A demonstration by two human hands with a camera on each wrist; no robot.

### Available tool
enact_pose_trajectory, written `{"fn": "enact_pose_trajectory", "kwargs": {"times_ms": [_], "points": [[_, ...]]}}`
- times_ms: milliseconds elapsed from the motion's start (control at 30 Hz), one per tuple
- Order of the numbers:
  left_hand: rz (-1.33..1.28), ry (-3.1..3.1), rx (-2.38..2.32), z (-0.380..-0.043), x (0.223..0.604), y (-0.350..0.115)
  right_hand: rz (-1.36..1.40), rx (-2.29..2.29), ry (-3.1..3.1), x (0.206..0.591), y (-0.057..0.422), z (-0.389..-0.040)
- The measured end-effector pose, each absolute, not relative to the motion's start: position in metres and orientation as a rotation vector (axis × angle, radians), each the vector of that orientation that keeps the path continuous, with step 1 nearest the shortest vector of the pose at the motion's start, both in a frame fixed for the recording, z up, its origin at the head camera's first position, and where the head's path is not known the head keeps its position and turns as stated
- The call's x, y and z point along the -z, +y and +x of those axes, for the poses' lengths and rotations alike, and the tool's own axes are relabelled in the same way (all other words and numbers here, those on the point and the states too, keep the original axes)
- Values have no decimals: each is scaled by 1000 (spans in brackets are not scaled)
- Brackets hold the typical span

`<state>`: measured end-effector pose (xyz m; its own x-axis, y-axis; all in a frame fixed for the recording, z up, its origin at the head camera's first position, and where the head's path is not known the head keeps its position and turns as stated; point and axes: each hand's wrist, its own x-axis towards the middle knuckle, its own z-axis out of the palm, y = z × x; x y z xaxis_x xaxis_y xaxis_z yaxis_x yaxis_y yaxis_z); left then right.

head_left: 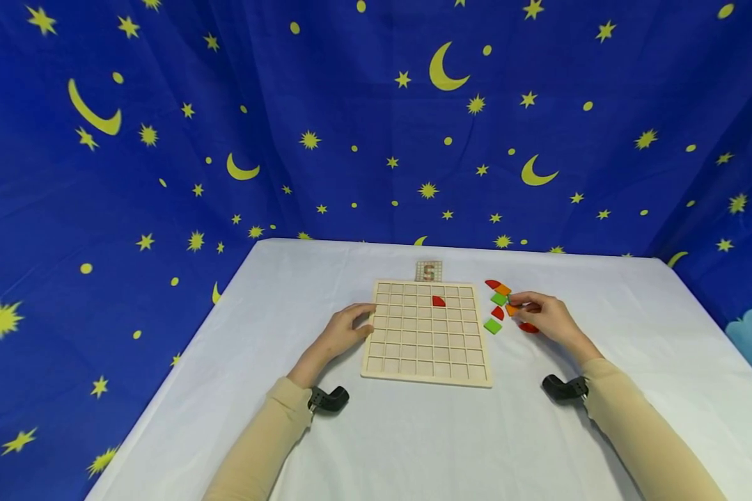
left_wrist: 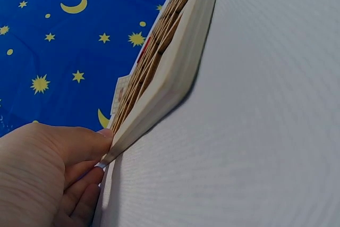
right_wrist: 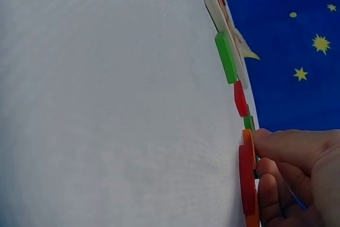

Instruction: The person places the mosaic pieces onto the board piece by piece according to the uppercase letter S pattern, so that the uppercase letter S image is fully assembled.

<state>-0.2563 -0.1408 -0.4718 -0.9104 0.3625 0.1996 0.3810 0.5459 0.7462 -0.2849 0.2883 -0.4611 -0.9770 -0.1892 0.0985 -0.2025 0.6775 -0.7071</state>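
Observation:
A wooden grid board point(head_left: 427, 382) lies flat on the table, with a red quarter-circle tile point(head_left: 439, 301) in one upper square. My left hand point(head_left: 345, 330) rests against the board's left edge, thumb and fingertips touching it; the left wrist view shows the thumb point(left_wrist: 87, 144) at the rim. Right of the board, my right hand point(head_left: 548, 316) pinches an orange tile point(head_left: 512, 310) between thumb and fingers, low over a loose group. Around it lie green tiles point(head_left: 492, 325), red curved tiles point(head_left: 498, 313) and another orange tile point(head_left: 504, 289). A red tile point(head_left: 529, 328) is partly under the hand.
A small gridded card point(head_left: 429, 271) with an S-like coloured figure lies behind the board's far edge. White cloth point(head_left: 413, 445) covers the table. A blue curtain point(head_left: 376, 125) with stars and moons hangs behind and at both sides. Black wrist mounts point(head_left: 329, 399) sit at both sleeves.

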Motion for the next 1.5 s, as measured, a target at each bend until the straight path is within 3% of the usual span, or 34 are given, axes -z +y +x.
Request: {"fn": "enact_pose_trajectory", "kwargs": {"times_ms": [1100,1500], "points": [[-633,-2757,1344,-254,469,-140,368,-1144,-2876,468,287,-288],[-638,-2759,1348,-256,470,-141,337,-1168,-2888,452,288,-287]]}}
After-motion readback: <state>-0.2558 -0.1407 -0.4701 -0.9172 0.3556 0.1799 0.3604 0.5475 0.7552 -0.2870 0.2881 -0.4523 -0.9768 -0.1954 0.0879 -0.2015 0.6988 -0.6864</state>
